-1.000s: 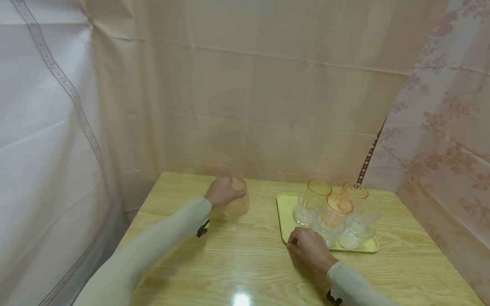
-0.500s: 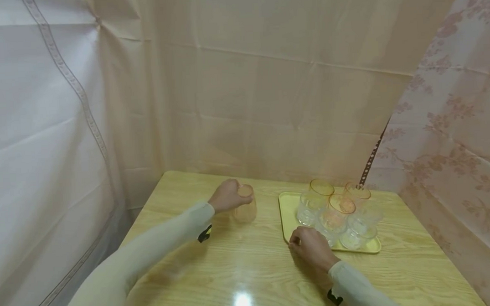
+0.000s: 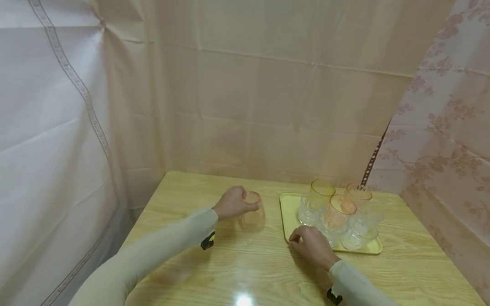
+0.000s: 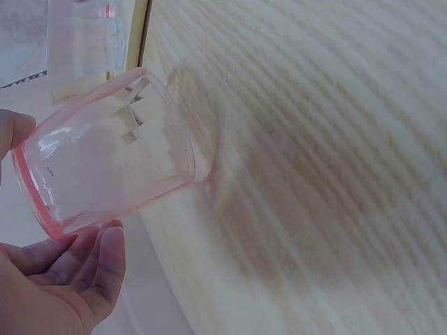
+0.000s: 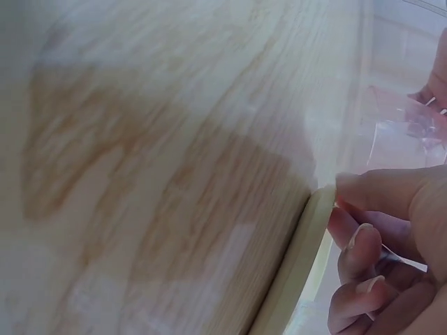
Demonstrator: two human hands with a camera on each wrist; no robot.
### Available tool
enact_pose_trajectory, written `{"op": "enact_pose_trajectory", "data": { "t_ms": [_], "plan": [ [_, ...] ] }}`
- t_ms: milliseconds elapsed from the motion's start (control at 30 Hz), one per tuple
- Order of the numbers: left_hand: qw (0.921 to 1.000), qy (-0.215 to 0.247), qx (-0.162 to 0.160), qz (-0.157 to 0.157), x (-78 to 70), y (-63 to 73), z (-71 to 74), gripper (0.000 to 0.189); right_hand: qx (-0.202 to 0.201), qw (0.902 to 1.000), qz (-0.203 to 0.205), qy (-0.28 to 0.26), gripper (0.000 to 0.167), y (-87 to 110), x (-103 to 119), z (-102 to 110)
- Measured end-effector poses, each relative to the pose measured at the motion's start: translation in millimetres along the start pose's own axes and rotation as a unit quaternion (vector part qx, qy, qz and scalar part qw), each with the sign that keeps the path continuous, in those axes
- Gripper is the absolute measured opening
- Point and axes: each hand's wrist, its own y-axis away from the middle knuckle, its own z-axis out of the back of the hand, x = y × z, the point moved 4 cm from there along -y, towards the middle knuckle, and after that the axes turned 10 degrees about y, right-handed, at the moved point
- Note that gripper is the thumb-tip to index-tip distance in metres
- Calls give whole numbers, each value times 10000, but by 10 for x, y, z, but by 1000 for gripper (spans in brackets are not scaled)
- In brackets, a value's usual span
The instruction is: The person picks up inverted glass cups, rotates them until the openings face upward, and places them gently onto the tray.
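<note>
My left hand (image 3: 233,203) holds a pink-tinted drinking glass (image 3: 253,219) by its rim, thumb on one side and fingers on the other. In the left wrist view, this glass (image 4: 115,153) has its pink rim at the hand and its base close over the wooden table. At the near left corner of a yellow tray (image 3: 287,210), my right hand (image 3: 312,247) pinches the edge. The right wrist view has the thumb (image 5: 374,194) on the tray's rim (image 5: 297,265), with the other fingers curled beside it. Several glasses stand on the tray, including an orange-rimmed glass (image 3: 343,205).
Other glasses on the tray include a yellow-rimmed glass (image 3: 322,188) at the back and a clear glass (image 3: 354,240) at the front right. The wooden table (image 3: 217,273) meets a beige curtain (image 3: 259,102) behind. A floral curtain (image 3: 454,139) hangs on the right.
My left hand has moved right and nearer to me with the pink glass, closer to the tray. The right hand has stayed at the tray's corner.
</note>
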Motion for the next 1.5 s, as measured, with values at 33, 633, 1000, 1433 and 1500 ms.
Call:
{"op": "enact_pose_trajectory", "data": {
  "t_ms": [33,633,1000,1433,1500],
  "plan": [
    [10000,62,32,35,1,10,-13,47,-17,10000,1,-64,12,-3,2,2],
    [9892,1102,489,838,5,190,-162,60,1565,8741,-1494,-4349,48,-57,100,-75],
    [9775,1560,1186,779,77,191,-152,52,1132,8292,-1951,-5114,42,-102,57,-88],
    [9758,1278,1645,657,174,263,-137,68,679,8518,-1630,-4932,39,-232,39,56],
    [9765,1255,1659,570,173,258,-148,60,610,8706,-1468,-4656,38,-268,41,117]
  ]
}}
